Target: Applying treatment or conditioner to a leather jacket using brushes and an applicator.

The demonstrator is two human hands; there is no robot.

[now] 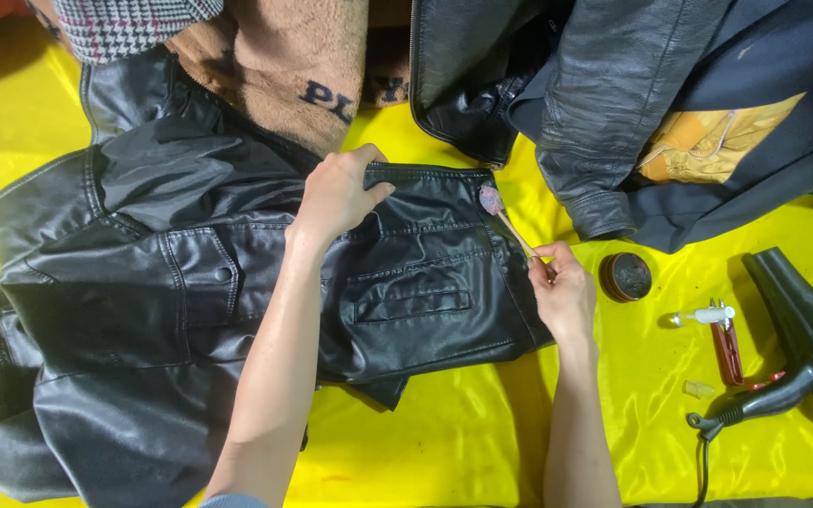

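Observation:
A black leather jacket point(143, 310) lies spread on a yellow satin cloth point(454, 433). My left hand point(339, 193) presses flat on the jacket's upper edge near its hem corner, fingers apart. My right hand point(562, 287) pinches a thin wooden stick point(517, 232) whose tip carries a greyish dab point(491, 199); the tip touches the jacket's top right corner. Just right of that hand sits a small open round tin point(625, 277) with dark paste inside.
A black hair dryer point(802, 339) with its cord lies at the right, beside a small white bottle point(708, 315), red snips point(728, 348) and a clear cap point(698, 388). More garments are piled along the top: another black leather jacket point(595, 103), a tan fleece point(275, 56), a navy top point(764, 122).

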